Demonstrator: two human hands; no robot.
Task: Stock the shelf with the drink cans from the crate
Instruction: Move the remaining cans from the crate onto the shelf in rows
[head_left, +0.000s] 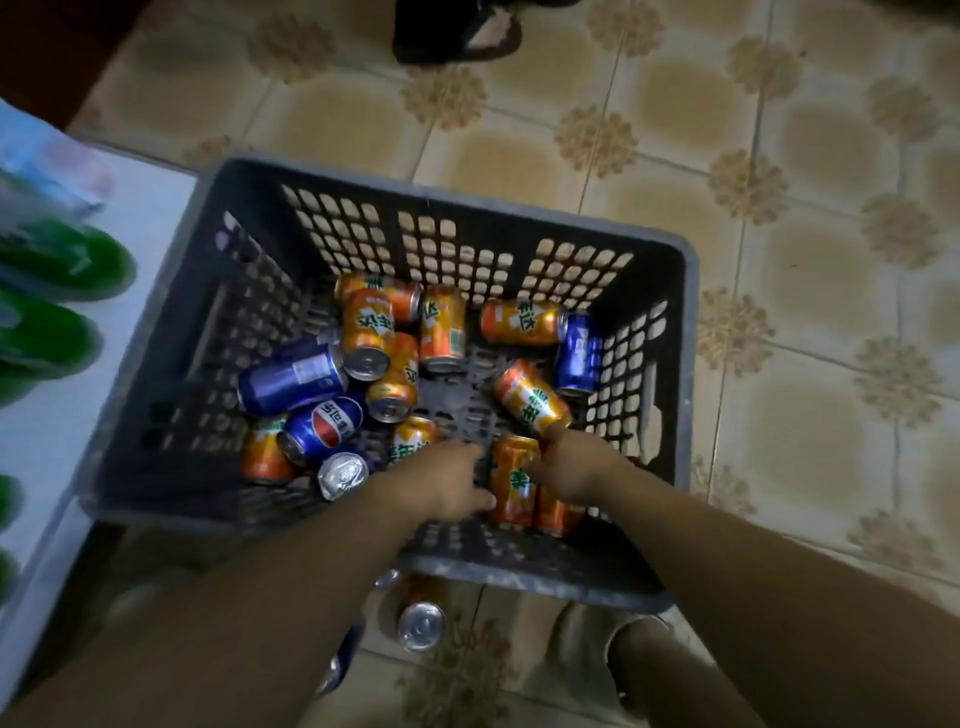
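A dark grey plastic crate (670, 415) stands on the tiled floor, with several orange cans (522, 322) and blue cans (291, 379) lying loose inside. Both of my arms reach into its near side. My left hand (447, 483) has its fingers spread over an orange can (410, 439), and its thumb touches an upright-lying orange can (511, 478) between my hands. My right hand (571, 465) is at the other side of that can. Its fingertips rest on the lower end of a tilted orange can (527, 397); I cannot tell whether it grips it.
A white shelf (62, 415) runs along the left with green bottles (57, 260) on it. A can (421, 626) and a blue can (343, 657) lie on the floor below the crate's near wall. A dark sandal (457, 36) is at the top, my slippered foot (597, 654) below.
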